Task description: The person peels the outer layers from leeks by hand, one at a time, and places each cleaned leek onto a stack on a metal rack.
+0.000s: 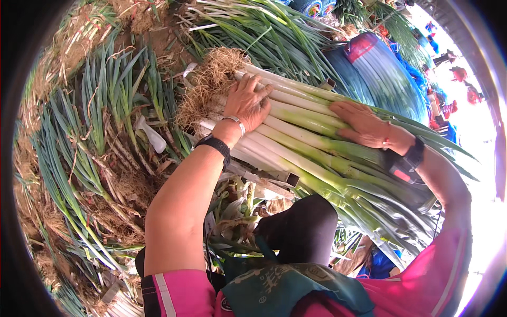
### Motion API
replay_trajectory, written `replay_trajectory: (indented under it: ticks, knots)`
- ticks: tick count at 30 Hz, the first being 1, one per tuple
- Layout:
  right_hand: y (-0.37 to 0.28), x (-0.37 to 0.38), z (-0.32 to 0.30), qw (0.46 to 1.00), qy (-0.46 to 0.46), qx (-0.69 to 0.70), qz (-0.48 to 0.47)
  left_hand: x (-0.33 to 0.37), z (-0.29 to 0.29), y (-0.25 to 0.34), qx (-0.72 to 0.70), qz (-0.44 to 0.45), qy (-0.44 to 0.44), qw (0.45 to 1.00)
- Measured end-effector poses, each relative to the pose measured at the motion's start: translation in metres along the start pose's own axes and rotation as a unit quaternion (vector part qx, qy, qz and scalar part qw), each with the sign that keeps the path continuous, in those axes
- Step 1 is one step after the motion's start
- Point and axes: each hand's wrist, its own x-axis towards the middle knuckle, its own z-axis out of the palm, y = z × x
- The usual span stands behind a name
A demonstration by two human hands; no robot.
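Observation:
A thick stack of leeks [296, 116] lies across in front of me, white stalks to the left and green leaves to the right. Their tangled brown roots [203, 87] bunch together at the left end. On the white stalks beside these roots rests my left hand [248, 103], fingers apart and pressing from above. My right hand [362, 124] lies flat over the pale green middle of the stalks, its fingers stretched out. Neither hand is wrapped round a stalk. Square metal tube ends [292, 179] poke out at the near side of the stack.
Loose leeks with dry, dirty roots [95, 153] cover the ground at left, with a white scrap [150, 134] among them. More green leaves [264, 37] lie behind the stack. A wrapped bundle [388, 74] stands at back right. My dark-clad knee [303, 227] is close below.

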Motion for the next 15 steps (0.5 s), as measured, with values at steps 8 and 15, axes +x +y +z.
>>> replay_trajectory:
  ticks: [8,15]
  knots:
    - [0.014,-0.034,-0.001,0.999,-0.022,-0.004,0.042,0.003,0.002,-0.004,0.017,-0.002,-0.013,1.0]
    - [0.009,-0.036,0.011,0.998,0.012,-0.014,0.057,0.008,-0.006,0.003,0.012,0.007,-0.034,0.999]
